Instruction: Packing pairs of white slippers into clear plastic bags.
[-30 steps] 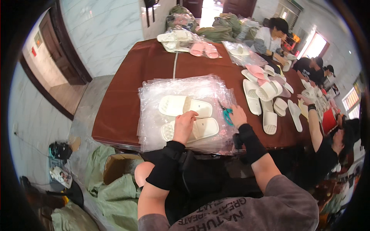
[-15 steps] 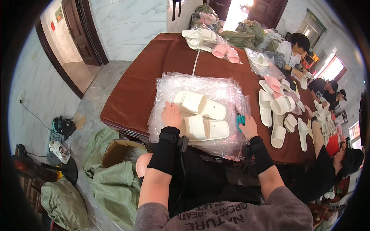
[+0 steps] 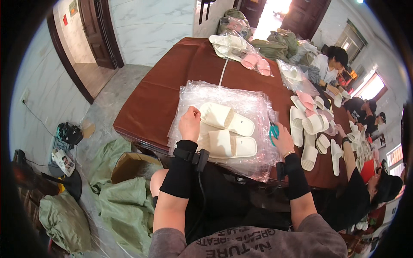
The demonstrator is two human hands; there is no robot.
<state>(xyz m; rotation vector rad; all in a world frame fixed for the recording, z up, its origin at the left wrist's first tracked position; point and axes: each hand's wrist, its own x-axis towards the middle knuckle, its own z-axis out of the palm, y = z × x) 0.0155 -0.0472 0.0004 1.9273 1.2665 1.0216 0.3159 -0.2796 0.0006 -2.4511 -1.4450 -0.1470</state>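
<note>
Left hand (image 3: pixel 189 125) at nine o'clock from the white slippers (image 3: pixel 234 121), fingers newly curled closed. Right hand (image 3: pixel 282 139) — three o'clock — grips teal scissors (image 3: pixel 273 131).

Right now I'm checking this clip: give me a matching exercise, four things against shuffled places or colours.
1. Left hand
2. Scissors
3. Cardboard box
4. Table cover

A. Reddish-brown
B. By the left ends of the cream slippers
C. Beside green sacking
D. Teal-handled, at the right hand

Pairs: 1-B, 2-D, 3-C, 4-A
</note>
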